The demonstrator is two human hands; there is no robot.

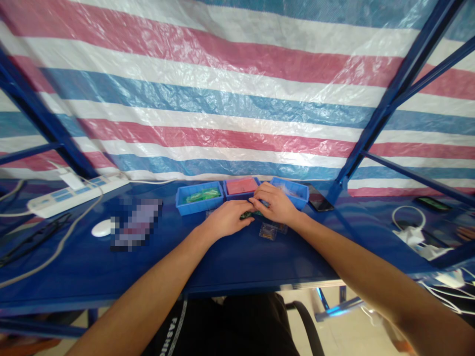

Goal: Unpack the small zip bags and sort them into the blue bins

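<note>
My left hand (225, 219) and my right hand (272, 202) meet over the blue table (237, 257), fingers curled together around a small dark green part (246, 215) pinched between them. A small clear plastic packet (268, 231) lies on the table just below my right hand. Behind the hands stand three blue trays: the left tray (199, 199) holds green parts, the middle tray (241, 188) holds a red pad, the right tray (293, 192) holds whitish pieces.
A white power strip (74, 194) with cables lies at the back left, a white round object (101, 228) beside a blurred patch. A dark phone (319, 199) rests right of the trays. White cables (415, 232) sit at the right. A striped tarp hangs behind.
</note>
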